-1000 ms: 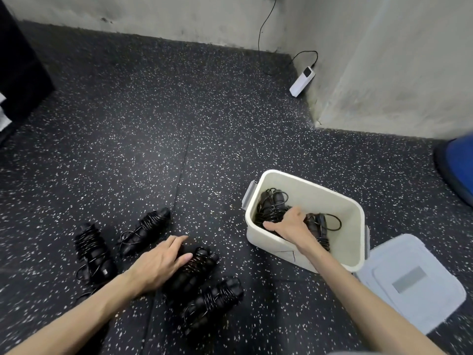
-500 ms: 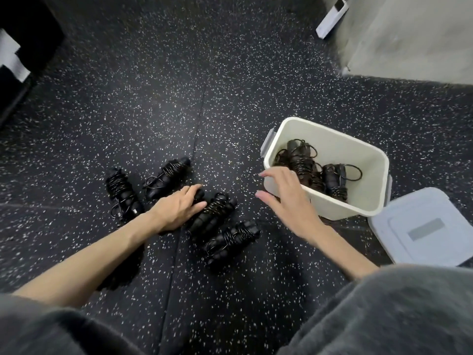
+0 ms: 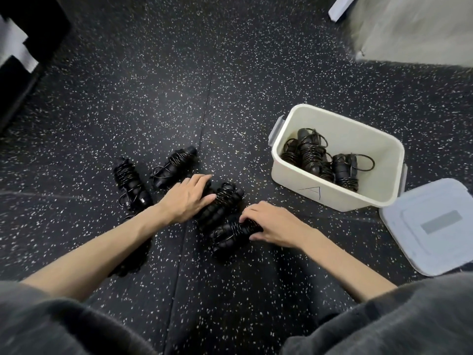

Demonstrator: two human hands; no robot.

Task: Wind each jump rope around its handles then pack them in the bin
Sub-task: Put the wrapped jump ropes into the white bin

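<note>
Right hand (image 3: 275, 226), out of bin (image 3: 289, 180) half second earlier, now gripped nearest wound rope (image 3: 230, 233) on floor. Left hand (image 3: 188, 198) lay flat on neighbouring bundle (image 3: 222, 204). Packing continued; four bundles remained.

Under me the floor (image 3: 158, 93) is dark rubber matting, black with white flecks — a seam (image 3: 203, 139) runs across it toward me. At my upper right a pale wall (image 3: 414, 29) meets the floor. At my upper left stands something black (image 3: 28, 80) — blurred, with a white patch.
</note>
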